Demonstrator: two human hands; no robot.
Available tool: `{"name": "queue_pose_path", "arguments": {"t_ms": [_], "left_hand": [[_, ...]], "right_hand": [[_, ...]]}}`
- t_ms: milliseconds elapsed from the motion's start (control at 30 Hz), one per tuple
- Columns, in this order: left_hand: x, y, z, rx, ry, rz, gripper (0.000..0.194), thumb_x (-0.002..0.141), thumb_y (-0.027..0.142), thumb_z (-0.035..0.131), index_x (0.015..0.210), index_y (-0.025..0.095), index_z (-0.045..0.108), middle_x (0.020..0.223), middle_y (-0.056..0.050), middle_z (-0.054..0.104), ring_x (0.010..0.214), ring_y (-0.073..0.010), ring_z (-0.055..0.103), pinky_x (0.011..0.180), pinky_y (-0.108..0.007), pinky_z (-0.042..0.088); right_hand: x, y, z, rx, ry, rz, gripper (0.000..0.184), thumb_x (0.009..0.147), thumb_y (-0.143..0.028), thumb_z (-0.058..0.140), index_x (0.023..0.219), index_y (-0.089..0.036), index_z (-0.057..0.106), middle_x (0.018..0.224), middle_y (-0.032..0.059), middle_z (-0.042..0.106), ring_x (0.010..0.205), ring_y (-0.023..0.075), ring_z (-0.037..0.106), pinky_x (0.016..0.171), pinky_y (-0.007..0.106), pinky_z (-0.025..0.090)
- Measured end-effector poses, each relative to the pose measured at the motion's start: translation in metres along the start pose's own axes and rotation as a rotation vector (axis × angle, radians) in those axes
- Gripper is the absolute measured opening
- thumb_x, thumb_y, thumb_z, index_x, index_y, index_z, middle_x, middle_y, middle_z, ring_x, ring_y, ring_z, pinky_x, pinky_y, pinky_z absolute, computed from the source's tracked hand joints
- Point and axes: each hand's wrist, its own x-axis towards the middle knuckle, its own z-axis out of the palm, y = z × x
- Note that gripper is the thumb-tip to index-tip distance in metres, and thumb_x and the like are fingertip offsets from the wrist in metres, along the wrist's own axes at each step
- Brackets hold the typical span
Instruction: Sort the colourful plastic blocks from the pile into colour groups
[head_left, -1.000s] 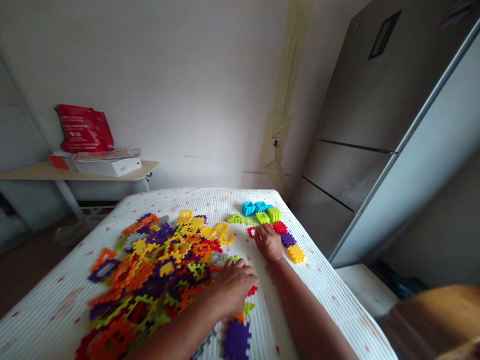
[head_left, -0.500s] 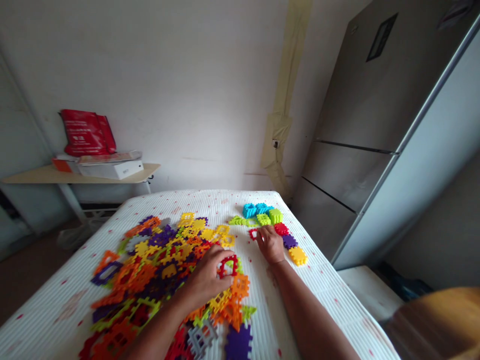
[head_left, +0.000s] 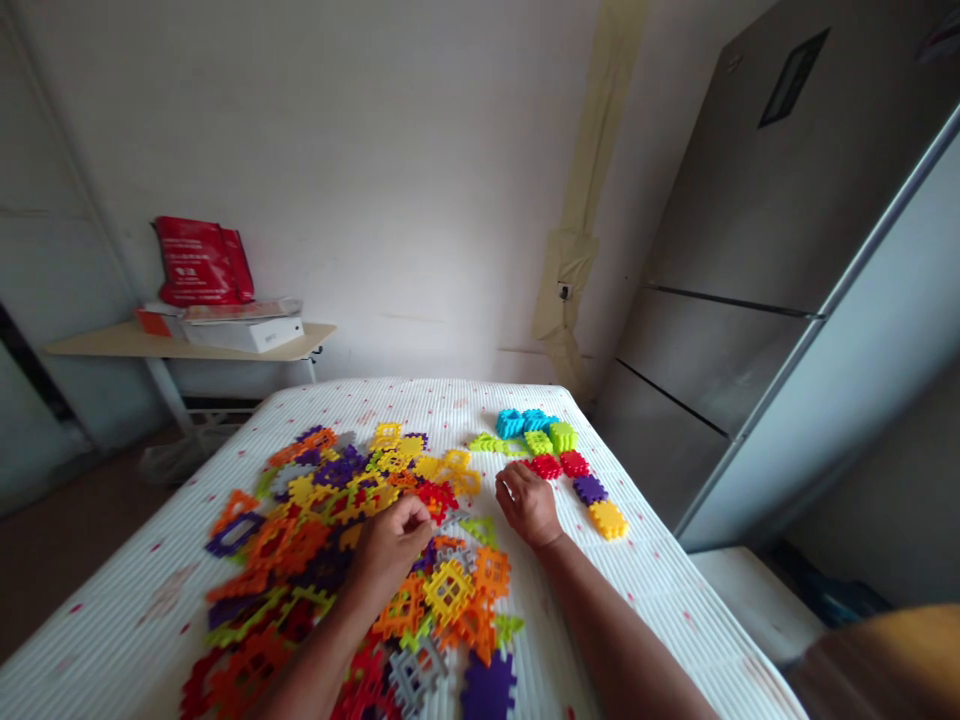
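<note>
My left hand (head_left: 391,545) hovers over a mixed heap of plastic interlocking pieces, thumb and fingers drawn together; whatever they may hold is hidden. Close ahead of it lie red pieces (head_left: 439,497) of the heap. My right hand (head_left: 531,508) is over the cloth with its fingers curled inward, and their grip is hidden. Just beyond the right hand, a red window-like piece (head_left: 545,466) lies beside a red block (head_left: 574,463). A purple stack (head_left: 590,489) and a yellow stack (head_left: 608,519) continue that row toward me.
Green stacks (head_left: 562,436) and blue stacks (head_left: 511,423) stand behind the red ones. A patterned white cloth (head_left: 150,600) covers the table. A side table (head_left: 97,342) with a red bag (head_left: 202,262) is at left; a refrigerator (head_left: 720,260) rises at right.
The red frame piece no longer shows in my left hand, which has shifted left. My right hand has drawn back slightly from the red pieces. The view has turned a little left.
</note>
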Motion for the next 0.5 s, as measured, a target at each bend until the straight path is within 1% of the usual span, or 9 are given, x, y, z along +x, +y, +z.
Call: {"name": "queue_pose_path", "arguments": {"t_ms": [67, 100, 167, 233, 300, 367, 433, 500], "left_hand": [[0.001, -0.003, -0.001, 0.048, 0.045, 0.012, 0.014, 0.069, 0.032, 0.051, 0.061, 0.021, 0.054, 0.053, 0.003, 0.054, 0.052, -0.0140, 0.053, 0.052, -0.024, 0.042], [0.002, -0.004, -0.003, 0.079, 0.070, 0.018, 0.013, 0.070, 0.031, 0.050, 0.066, 0.021, 0.057, 0.059, 0.001, 0.059, 0.058, -0.0156, 0.057, 0.057, -0.026, 0.045], [0.005, -0.004, -0.007, 0.155, 0.107, 0.035, 0.019, 0.073, 0.030, 0.047, 0.081, 0.021, 0.062, 0.077, -0.003, 0.067, 0.073, -0.0187, 0.063, 0.070, -0.030, 0.048], [0.010, 0.000, -0.012, 0.251, 0.109, 0.065, 0.026, 0.075, 0.026, 0.045, 0.092, 0.021, 0.064, 0.092, -0.006, 0.068, 0.088, -0.0219, 0.063, 0.081, -0.035, 0.047], [0.015, 0.006, -0.015, 0.351, 0.055, 0.125, 0.029, 0.074, 0.022, 0.047, 0.097, 0.022, 0.066, 0.099, -0.007, 0.068, 0.096, -0.0241, 0.060, 0.090, -0.039, 0.043], [0.021, 0.013, -0.012, 0.436, -0.041, 0.209, 0.033, 0.070, 0.017, 0.053, 0.099, 0.024, 0.067, 0.103, -0.006, 0.068, 0.101, -0.0245, 0.057, 0.094, -0.039, 0.038], [0.025, 0.017, -0.005, 0.505, -0.152, 0.287, 0.040, 0.064, 0.010, 0.056, 0.100, 0.027, 0.068, 0.106, -0.004, 0.068, 0.102, -0.0241, 0.055, 0.094, -0.038, 0.038], [0.029, 0.018, 0.004, 0.566, -0.243, 0.337, 0.043, 0.062, 0.005, 0.055, 0.096, 0.027, 0.069, 0.107, -0.004, 0.067, 0.103, -0.0247, 0.055, 0.092, -0.039, 0.038]], "right_hand": [[-0.001, 0.001, 0.002, -0.006, 0.005, 0.002, 0.021, 0.088, -0.018, 0.042, 0.079, -0.018, 0.060, 0.078, 0.0040, 0.059, 0.069, 0.0118, 0.054, 0.060, 0.020, 0.035], [-0.001, 0.002, 0.003, -0.009, 0.004, 0.002, 0.021, 0.088, -0.018, 0.042, 0.079, -0.018, 0.060, 0.077, 0.0038, 0.060, 0.068, 0.0117, 0.054, 0.059, 0.020, 0.034], [-0.002, 0.002, 0.005, -0.012, -0.005, 0.004, 0.021, 0.089, -0.018, 0.042, 0.079, -0.018, 0.061, 0.077, 0.0036, 0.060, 0.068, 0.0115, 0.054, 0.059, 0.020, 0.033], [-0.002, 0.002, 0.007, -0.011, -0.017, 0.004, 0.021, 0.089, -0.018, 0.042, 0.079, -0.018, 0.061, 0.078, 0.0035, 0.060, 0.068, 0.0113, 0.054, 0.059, 0.019, 0.033], [-0.003, 0.002, 0.007, -0.012, -0.029, 0.009, 0.021, 0.088, -0.018, 0.043, 0.078, -0.018, 0.061, 0.078, 0.0036, 0.060, 0.068, 0.0112, 0.054, 0.059, 0.019, 0.033], [-0.003, 0.003, 0.007, -0.015, -0.041, 0.019, 0.021, 0.088, -0.018, 0.042, 0.077, -0.018, 0.061, 0.077, 0.0037, 0.060, 0.067, 0.0114, 0.054, 0.059, 0.019, 0.033], [-0.004, 0.004, 0.007, -0.011, -0.042, 0.037, 0.022, 0.088, -0.018, 0.041, 0.076, -0.018, 0.060, 0.076, 0.0040, 0.060, 0.068, 0.0117, 0.054, 0.060, 0.020, 0.034], [-0.004, 0.007, 0.006, 0.005, -0.026, 0.058, 0.024, 0.089, -0.018, 0.040, 0.077, -0.018, 0.061, 0.076, 0.0043, 0.060, 0.069, 0.0122, 0.055, 0.061, 0.020, 0.036]]}}
